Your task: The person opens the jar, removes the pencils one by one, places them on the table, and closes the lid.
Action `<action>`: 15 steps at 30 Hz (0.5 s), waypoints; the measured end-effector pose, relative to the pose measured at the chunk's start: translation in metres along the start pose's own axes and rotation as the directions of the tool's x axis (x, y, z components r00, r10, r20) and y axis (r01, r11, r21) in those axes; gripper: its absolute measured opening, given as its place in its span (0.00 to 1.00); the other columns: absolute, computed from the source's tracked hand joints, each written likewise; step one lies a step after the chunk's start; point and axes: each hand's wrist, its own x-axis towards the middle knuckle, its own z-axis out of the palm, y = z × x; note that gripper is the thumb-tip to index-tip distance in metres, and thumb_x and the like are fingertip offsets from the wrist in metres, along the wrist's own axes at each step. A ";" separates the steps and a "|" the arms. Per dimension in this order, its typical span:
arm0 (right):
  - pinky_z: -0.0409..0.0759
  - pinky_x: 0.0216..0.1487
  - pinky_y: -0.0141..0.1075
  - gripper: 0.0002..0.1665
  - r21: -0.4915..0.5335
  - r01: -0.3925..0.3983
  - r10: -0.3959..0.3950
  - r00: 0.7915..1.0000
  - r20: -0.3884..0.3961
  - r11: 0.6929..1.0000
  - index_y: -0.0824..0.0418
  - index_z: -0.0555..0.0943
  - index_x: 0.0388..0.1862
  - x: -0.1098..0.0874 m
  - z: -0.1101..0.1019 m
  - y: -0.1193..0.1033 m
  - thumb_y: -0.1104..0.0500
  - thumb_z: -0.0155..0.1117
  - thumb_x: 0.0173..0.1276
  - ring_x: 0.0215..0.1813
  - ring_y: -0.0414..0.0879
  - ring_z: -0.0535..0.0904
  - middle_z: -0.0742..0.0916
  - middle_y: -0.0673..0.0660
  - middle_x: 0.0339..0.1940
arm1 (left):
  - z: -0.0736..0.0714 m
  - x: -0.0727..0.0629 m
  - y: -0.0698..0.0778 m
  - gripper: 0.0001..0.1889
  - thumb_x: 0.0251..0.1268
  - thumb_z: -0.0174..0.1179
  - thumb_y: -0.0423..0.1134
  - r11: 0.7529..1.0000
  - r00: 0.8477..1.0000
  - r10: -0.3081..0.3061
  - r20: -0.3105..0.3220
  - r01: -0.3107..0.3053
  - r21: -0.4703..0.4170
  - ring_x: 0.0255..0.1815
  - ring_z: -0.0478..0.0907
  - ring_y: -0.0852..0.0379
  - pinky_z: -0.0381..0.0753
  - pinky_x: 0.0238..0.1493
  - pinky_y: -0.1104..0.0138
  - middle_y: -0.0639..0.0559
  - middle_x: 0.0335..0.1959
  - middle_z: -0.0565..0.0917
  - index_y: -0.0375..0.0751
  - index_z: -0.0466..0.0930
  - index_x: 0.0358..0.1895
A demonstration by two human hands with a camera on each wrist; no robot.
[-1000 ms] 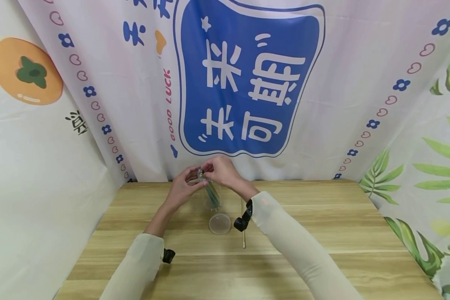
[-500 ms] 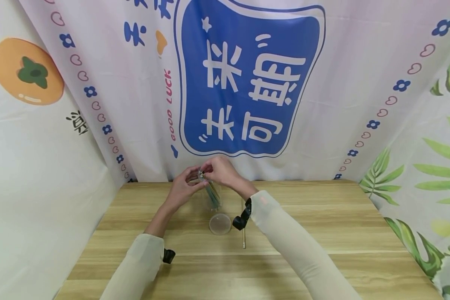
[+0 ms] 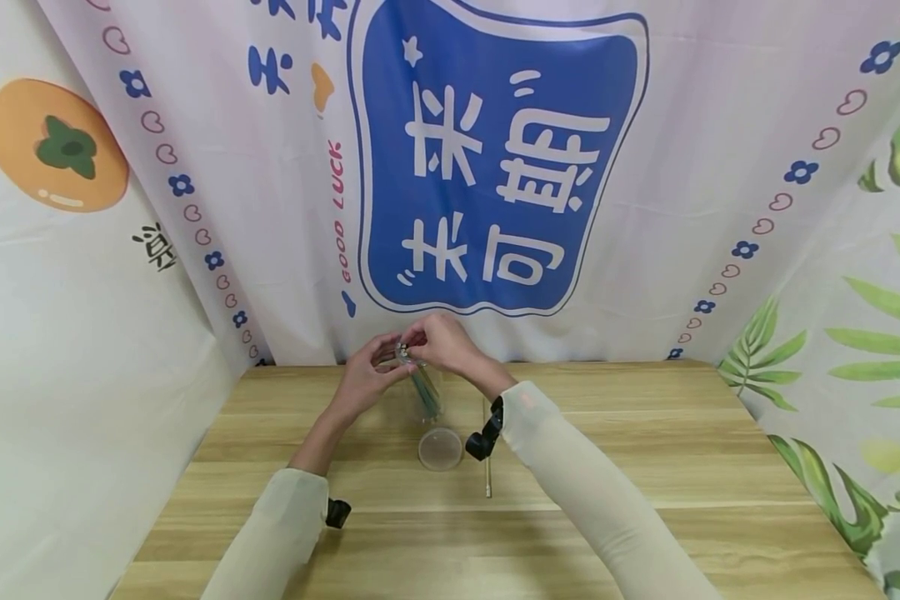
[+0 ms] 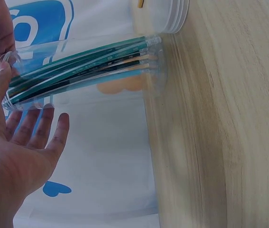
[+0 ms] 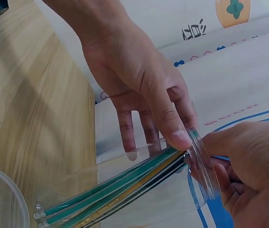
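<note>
My left hand [image 3: 367,371] holds a tall clear plastic jar [image 4: 89,98] near its mouth, thumb on one side and fingers on the other. Several pencils [image 4: 84,69], mostly green with one yellow, lie slanted inside, eraser ends toward the jar's base. The jar is tilted, its mouth toward the back of the table. At that mouth my right hand [image 3: 442,343] has curled fingers, which appear to pinch a pencil's end; the fingertips are partly hidden by the rim. In the right wrist view, the right hand [image 5: 255,166] meets the rim opposite the left thumb.
A round clear lid [image 3: 440,448] lies on the wooden table [image 3: 607,450] in front of the jar. To its right lies a single pencil [image 3: 488,479], partly covered by the right wrist camera [image 3: 483,440]. A printed curtain [image 3: 645,275] hangs along the table's back edge.
Both hands stay almost in place at the jar's mouth. Inside the jar the pencils shift slightly, the yellow one showing less in the head view. Lid and loose pencil stay put.
</note>
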 end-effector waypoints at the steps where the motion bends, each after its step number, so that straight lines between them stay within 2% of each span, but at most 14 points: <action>1: 0.87 0.50 0.35 0.07 0.002 0.000 0.000 1.000 -0.003 1.000 0.62 0.93 0.45 0.000 0.000 0.000 0.66 0.74 0.70 0.44 0.44 0.90 0.94 0.54 0.39 | 0.000 0.000 0.000 0.36 0.64 0.76 0.32 1.000 1.000 0.000 -0.001 0.000 -0.003 0.68 0.80 0.38 0.87 0.60 0.65 0.32 0.67 0.81 0.30 0.71 0.74; 15: 0.86 0.45 0.30 0.04 0.031 -0.001 0.003 0.999 -0.037 1.000 0.62 0.92 0.41 -0.001 0.002 0.003 0.66 0.75 0.69 0.40 0.44 0.88 0.93 0.55 0.37 | 0.000 0.001 0.000 0.35 0.64 0.75 0.29 1.000 1.000 0.013 0.004 -0.013 -0.029 0.67 0.80 0.36 0.87 0.61 0.63 0.30 0.66 0.81 0.29 0.71 0.73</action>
